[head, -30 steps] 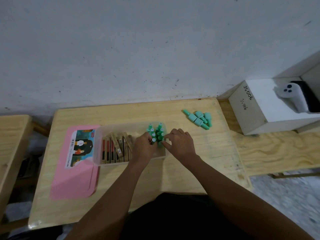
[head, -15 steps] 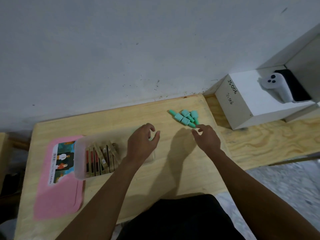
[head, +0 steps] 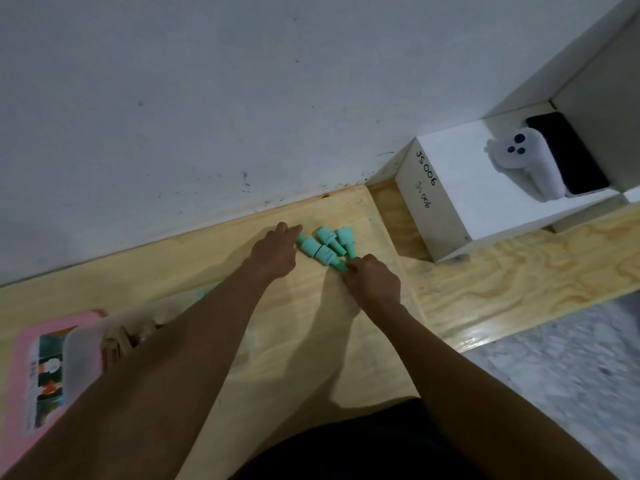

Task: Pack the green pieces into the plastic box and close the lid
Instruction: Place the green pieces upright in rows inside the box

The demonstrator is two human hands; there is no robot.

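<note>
Several mint-green pieces (head: 325,245) lie in a small pile near the far right corner of the wooden table (head: 311,341). My left hand (head: 275,252) rests at the pile's left side, fingertips touching the leftmost piece. My right hand (head: 372,280) is at the pile's near right end, fingers pinched on the tip of a green piece. The clear plastic box (head: 83,344) stands at the near left, mostly hidden by my left forearm; wooden pieces show inside it. Its pink lid (head: 24,375) lies flat to the left of the box.
A white box (head: 460,199) marked "JS006" sits on a lower wooden surface (head: 519,271) to the right, with a white controller (head: 523,161) and a black phone (head: 571,154) on top. A grey wall runs close behind the table.
Both hands left the box and moved right and away to the loose green pile. The right hand now pinches a piece. The view shifted, so the box sits lower left.
</note>
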